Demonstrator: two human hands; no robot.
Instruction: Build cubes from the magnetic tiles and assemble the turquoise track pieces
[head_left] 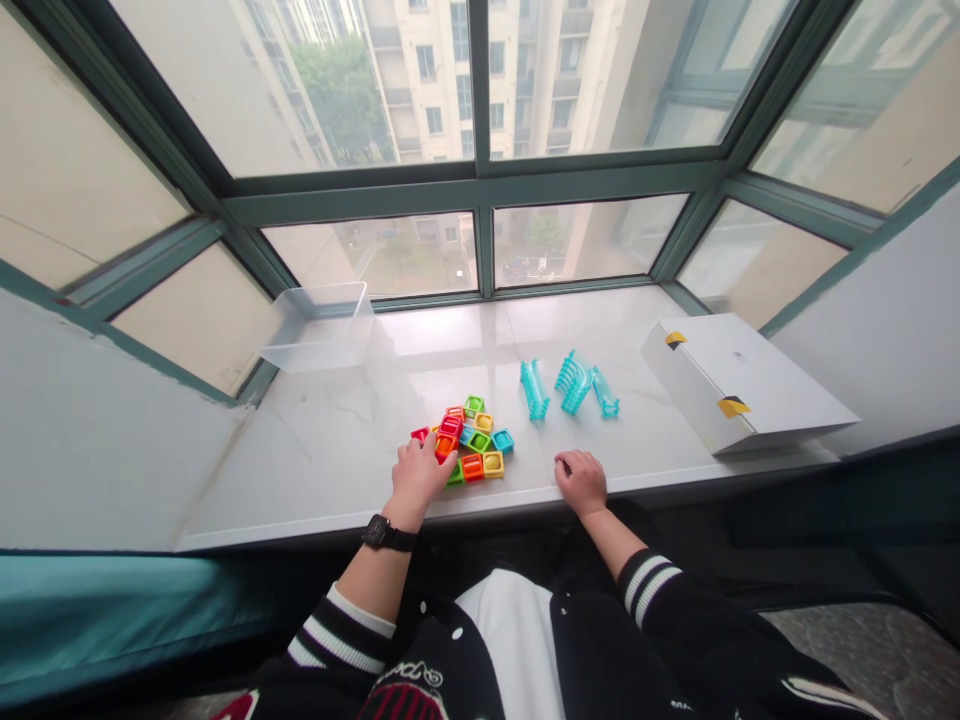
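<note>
A pile of small colourful plastic blocks, in red, orange, yellow, green and blue, lies on the white window sill. My left hand, wearing a black watch, reaches into the pile's left side. Between its thumb and fingers sits an orange block, with a red block just beyond. A yellow block and a blue block lie on the pile's right side. My right hand rests near the sill's front edge with fingers curled in and nothing visible in them, apart from the blocks.
Three clear turquoise ribbed plastic pieces, including a curved one, stand beyond my right hand. A transparent plastic bin is at the back left. On the right lies a white box with yellow-black tabs. Window frames bound the sill.
</note>
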